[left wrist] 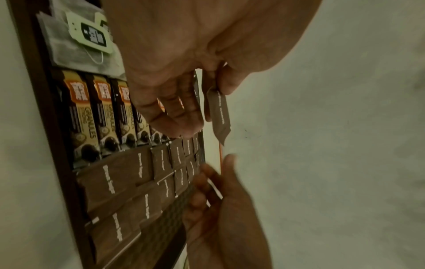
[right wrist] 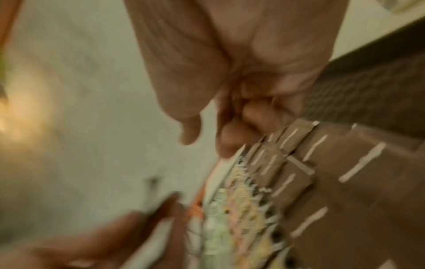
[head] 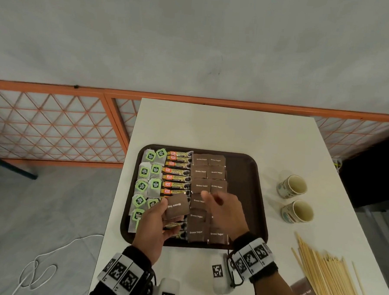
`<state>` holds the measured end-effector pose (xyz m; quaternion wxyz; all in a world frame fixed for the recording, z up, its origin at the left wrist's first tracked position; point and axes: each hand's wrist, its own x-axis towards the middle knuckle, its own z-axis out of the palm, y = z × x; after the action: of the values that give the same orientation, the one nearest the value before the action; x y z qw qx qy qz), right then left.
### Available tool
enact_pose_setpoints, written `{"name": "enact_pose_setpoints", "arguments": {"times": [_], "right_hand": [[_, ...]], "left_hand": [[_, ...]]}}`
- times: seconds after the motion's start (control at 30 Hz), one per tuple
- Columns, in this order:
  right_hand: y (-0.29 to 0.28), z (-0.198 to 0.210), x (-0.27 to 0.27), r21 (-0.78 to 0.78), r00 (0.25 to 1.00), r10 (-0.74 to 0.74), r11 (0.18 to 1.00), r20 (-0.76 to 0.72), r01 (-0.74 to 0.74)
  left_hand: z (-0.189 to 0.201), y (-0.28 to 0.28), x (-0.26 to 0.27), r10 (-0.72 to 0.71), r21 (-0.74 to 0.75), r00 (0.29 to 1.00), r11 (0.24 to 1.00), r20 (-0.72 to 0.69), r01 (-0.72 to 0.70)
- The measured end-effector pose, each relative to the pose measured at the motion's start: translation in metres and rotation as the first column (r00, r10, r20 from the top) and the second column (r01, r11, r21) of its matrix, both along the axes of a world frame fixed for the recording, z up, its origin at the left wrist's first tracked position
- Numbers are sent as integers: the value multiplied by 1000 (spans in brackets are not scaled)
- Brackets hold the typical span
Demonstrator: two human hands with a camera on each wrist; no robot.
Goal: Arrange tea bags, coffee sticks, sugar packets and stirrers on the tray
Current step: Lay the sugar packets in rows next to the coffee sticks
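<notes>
A brown tray (head: 241,172) on the white table holds tea bags (head: 149,178) with green tags at the left, coffee sticks (head: 176,178) in the middle and brown sugar packets (head: 208,173) to their right. My left hand (head: 166,211) hovers over the tray's near left and pinches a brown sugar packet (head: 176,208) between thumb and fingers; the left wrist view shows the same packet (left wrist: 219,112) edge-on. Just to the right, my right hand (head: 211,199) hangs over the sugar rows with loosely bent fingers and nothing in it. The right wrist view is blurred. Wooden stirrers (head: 324,280) lie on the table at the near right.
Two paper cups (head: 293,186) (head: 298,211) stand right of the tray. A lone sugar packet (head: 305,293) lies half under the stirrers. The tray's right strip is bare. An orange lattice railing (head: 54,128) runs behind the table, and a white cable (head: 36,267) lies on the floor at the left.
</notes>
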<state>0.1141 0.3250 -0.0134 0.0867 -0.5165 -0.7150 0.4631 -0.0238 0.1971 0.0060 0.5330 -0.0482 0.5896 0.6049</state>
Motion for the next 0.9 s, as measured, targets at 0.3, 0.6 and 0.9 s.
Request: {"name": "enact_pose_setpoints", "arguments": {"times": [0.3,0.6,0.9], "right_hand": [[-23,19,49,-288,956,-57,957,-287,-29],[-19,15,75,-459,953,-91,887,-291,-56],[-5,12,65,8,939,339,941,-49,-339]], "left_hand": [[-6,2,51,-255,-12,945,966,-204,258],[-10,5,58,-459,-73,852,887,-251,457],[-12,13,41,-546,-170,672,823,-501,542]]}}
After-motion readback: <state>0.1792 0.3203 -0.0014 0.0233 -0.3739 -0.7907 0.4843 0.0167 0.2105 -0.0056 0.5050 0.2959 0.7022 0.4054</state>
